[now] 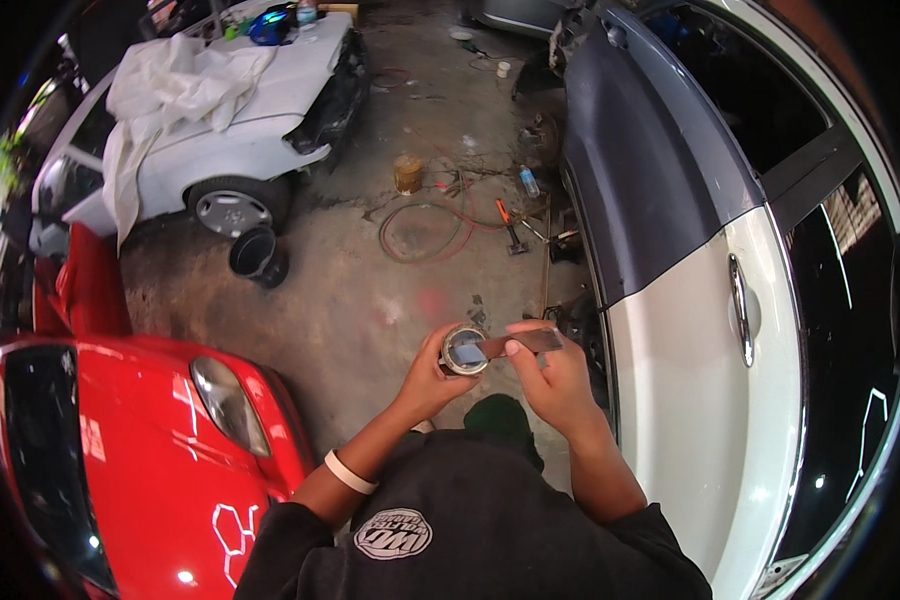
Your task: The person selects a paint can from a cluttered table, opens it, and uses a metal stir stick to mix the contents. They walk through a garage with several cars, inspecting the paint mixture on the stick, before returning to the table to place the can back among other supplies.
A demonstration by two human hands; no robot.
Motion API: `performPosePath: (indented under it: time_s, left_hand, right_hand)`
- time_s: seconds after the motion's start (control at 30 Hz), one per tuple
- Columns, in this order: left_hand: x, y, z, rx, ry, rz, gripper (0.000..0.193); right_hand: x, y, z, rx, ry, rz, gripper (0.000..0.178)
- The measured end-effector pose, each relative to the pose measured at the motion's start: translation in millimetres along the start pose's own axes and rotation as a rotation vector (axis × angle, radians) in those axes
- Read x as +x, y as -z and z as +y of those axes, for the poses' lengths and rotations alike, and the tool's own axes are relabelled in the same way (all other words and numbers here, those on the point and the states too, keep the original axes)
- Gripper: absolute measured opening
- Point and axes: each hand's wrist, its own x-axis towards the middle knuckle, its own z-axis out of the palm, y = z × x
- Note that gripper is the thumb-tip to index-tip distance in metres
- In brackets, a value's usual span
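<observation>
My left hand (427,378) is wrapped around the side of a small round open can (462,371). In my right hand (553,385) is a flat brown spreader (520,344), pinched between thumb and fingers. The far end of the spreader reaches over the can's mouth, where a blue-grey patch shows at its tip. Whether that patch is paste on the blade or the blade itself, I cannot tell. Both hands are held in front of my body, above the concrete floor.
A grey and cream car door (690,350) stands close at right. At left are a red car (140,400), a white car (210,150) draped with cloth, and a black bucket (258,258). Ahead on the floor lie hoses (410,258), a brown tub (408,175), an orange-handled hammer-like tool (511,228) and a bottle (529,181).
</observation>
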Motion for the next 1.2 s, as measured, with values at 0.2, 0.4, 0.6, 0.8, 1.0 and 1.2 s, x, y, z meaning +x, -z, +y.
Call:
performPosePath:
  time_s: [0.2,0.4,0.6,0.8,1.0,1.2]
  left_hand:
    - [157,37,-12,-0.038,-0.035,-0.024,0.084]
    - [310,60,-18,-0.033,0.059,-0.013,0.081]
    - [456,90,-15,-0.027,0.043,0.115,0.082]
    - [607,127,-12,-0.101,0.007,0.245,0.082]
    - [774,183,-5,-0.023,-0.02,0.169,0.081]
    - [944,254,5,0.114,0.015,0.052,0.081]
  right_hand:
    - [129,-22,72,-0.117,0.269,-0.108,0.024]
    - [265,-15,172,-0.028,0.204,-0.232,0.036]
    - [429,-5,237,0.042,0.211,-0.346,0.052]
    - [580,-9,291,-0.011,0.098,-0.31,0.052]
    - [741,-24,377,-0.104,0.185,-0.304,0.05]
    - [926,-55,420,-0.207,0.336,-0.333,0.05]
